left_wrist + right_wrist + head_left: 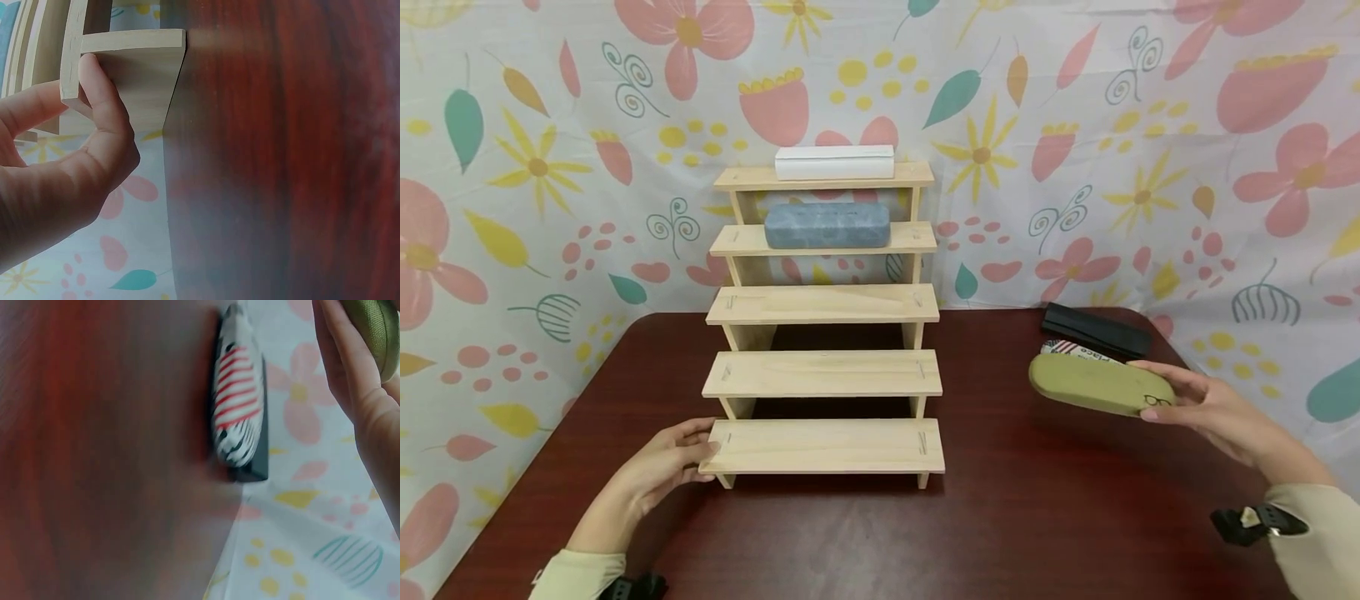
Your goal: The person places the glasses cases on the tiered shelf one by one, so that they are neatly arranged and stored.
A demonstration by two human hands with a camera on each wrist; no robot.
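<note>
A stepped wooden rack [823, 375] stands on the dark red table. My left hand [658, 467] grips the left end of its lowest shelf, thumb and fingers pinching the board in the left wrist view. Held up over the table's right side is an olive green glasses case [1097, 385], its end pinched by my right hand [1213, 408]. A small glasses drawing marks that end. On the rack's top shelf lies a white glasses case [835, 163], and one shelf lower a blue-grey case [827, 226]. The three lower shelves carry nothing.
Behind the green case, a black case [1096, 332] lies near the table's back right corner. Beside it is a case with red and white stripes [236, 394], partly hidden in the head view. A flowered cloth [1000, 125] hangs behind the table [1000, 517].
</note>
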